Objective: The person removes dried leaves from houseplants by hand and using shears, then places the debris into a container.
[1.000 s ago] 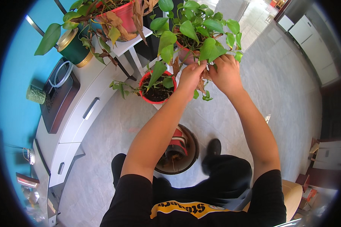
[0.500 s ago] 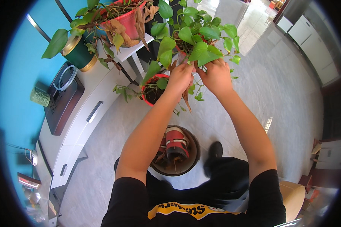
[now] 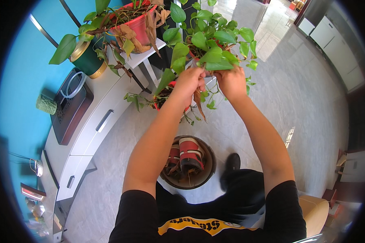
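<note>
A leafy green potted plant (image 3: 209, 38) with trailing vines stands at the top middle. My left hand (image 3: 189, 84) is closed at the plant's near side, and a dry brown leaf (image 3: 198, 104) hangs down from its fingers. Just right of it, under a broad green leaf (image 3: 219, 64), my right hand (image 3: 232, 84) has its fingers pinched together. The leaf covers those fingertips, so what they grip is hidden. Below my left hand is a lower red pot (image 3: 161, 97) with soil and thin vines, partly covered by my forearm.
At the upper left, a red pot (image 3: 138, 29) with withered leaves sits on a white stand (image 3: 140, 58). A white cabinet (image 3: 95, 129) carries a dark tray (image 3: 71, 111) and a green canister (image 3: 85, 58). A round bin (image 3: 211, 170) holding red-and-white shoes (image 3: 190, 153) stands by my feet.
My left hand has shifted slightly left and away from the right hand, the brown leaf still hanging from it. The right hand stays under the leaf. The whole view has shifted a little.
</note>
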A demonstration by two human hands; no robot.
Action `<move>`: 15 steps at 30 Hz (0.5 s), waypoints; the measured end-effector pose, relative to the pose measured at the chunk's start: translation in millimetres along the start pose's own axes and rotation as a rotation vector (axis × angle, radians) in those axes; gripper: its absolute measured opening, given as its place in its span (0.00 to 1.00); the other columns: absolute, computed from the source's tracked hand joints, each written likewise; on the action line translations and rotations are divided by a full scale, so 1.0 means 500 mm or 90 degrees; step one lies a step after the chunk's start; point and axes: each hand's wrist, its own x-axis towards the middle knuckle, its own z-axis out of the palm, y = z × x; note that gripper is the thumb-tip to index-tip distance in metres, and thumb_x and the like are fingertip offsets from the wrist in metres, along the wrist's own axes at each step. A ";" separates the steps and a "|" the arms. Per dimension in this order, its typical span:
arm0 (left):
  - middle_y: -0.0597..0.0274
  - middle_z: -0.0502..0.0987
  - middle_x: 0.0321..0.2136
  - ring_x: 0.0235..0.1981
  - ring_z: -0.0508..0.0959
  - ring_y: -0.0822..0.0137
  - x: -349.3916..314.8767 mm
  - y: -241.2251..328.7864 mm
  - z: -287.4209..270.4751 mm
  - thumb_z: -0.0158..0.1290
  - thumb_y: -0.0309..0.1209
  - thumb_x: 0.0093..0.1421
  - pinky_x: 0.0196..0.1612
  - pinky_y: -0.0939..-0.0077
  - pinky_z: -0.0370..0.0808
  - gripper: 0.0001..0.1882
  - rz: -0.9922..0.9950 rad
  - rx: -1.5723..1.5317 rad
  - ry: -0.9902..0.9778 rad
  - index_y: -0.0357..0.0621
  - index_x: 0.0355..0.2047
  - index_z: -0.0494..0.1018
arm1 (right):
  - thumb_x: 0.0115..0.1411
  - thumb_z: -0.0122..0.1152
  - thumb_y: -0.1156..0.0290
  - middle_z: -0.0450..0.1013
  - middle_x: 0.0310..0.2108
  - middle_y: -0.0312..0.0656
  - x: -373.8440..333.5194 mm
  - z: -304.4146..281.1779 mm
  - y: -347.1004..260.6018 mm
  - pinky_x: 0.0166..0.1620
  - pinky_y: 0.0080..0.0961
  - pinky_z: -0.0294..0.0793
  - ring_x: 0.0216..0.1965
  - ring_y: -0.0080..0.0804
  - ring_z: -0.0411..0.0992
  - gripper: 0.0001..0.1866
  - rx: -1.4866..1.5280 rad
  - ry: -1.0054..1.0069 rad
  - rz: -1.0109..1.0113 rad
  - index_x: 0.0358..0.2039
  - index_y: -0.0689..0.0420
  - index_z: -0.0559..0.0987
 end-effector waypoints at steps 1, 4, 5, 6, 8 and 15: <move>0.69 0.63 0.18 0.22 0.67 0.69 0.000 0.008 -0.005 0.50 0.39 0.67 0.34 0.68 0.71 0.13 0.010 -0.029 -0.003 0.43 0.31 0.68 | 0.56 0.72 0.63 0.80 0.34 0.38 -0.001 0.003 0.011 0.45 0.40 0.70 0.41 0.41 0.76 0.08 -0.015 -0.008 0.011 0.34 0.50 0.86; 0.70 0.60 0.17 0.22 0.66 0.69 0.003 0.023 -0.031 0.52 0.38 0.65 0.34 0.68 0.69 0.12 0.029 -0.078 0.023 0.45 0.28 0.66 | 0.57 0.71 0.62 0.79 0.31 0.37 -0.004 0.004 0.024 0.43 0.40 0.70 0.40 0.41 0.76 0.07 -0.031 -0.013 0.037 0.33 0.49 0.87; 0.70 0.59 0.16 0.22 0.65 0.69 -0.001 0.033 -0.036 0.52 0.37 0.64 0.34 0.68 0.69 0.12 0.034 -0.084 0.028 0.45 0.28 0.66 | 0.58 0.71 0.61 0.79 0.31 0.37 -0.005 0.003 0.029 0.43 0.40 0.70 0.40 0.41 0.76 0.07 -0.022 0.000 0.042 0.33 0.49 0.87; 0.70 0.59 0.16 0.22 0.65 0.69 -0.004 0.041 -0.038 0.52 0.36 0.64 0.34 0.68 0.69 0.11 0.040 -0.091 0.034 0.45 0.27 0.66 | 0.58 0.70 0.61 0.78 0.30 0.37 -0.005 0.002 0.032 0.43 0.41 0.70 0.40 0.41 0.76 0.07 -0.014 0.013 0.048 0.32 0.49 0.87; 0.70 0.59 0.16 0.21 0.64 0.69 -0.010 0.053 -0.036 0.50 0.33 0.63 0.33 0.69 0.68 0.10 0.039 -0.111 0.048 0.45 0.26 0.66 | 0.58 0.70 0.60 0.78 0.30 0.38 -0.004 -0.001 0.031 0.43 0.40 0.70 0.39 0.42 0.76 0.08 -0.019 0.002 0.061 0.32 0.49 0.87; 0.69 0.63 0.16 0.19 0.64 0.72 -0.084 0.079 -0.031 0.48 0.33 0.63 0.28 0.72 0.65 0.11 0.053 0.111 0.079 0.44 0.24 0.67 | 0.59 0.69 0.61 0.77 0.31 0.38 0.005 -0.017 0.016 0.45 0.40 0.70 0.40 0.42 0.75 0.07 -0.027 -0.017 0.060 0.34 0.48 0.87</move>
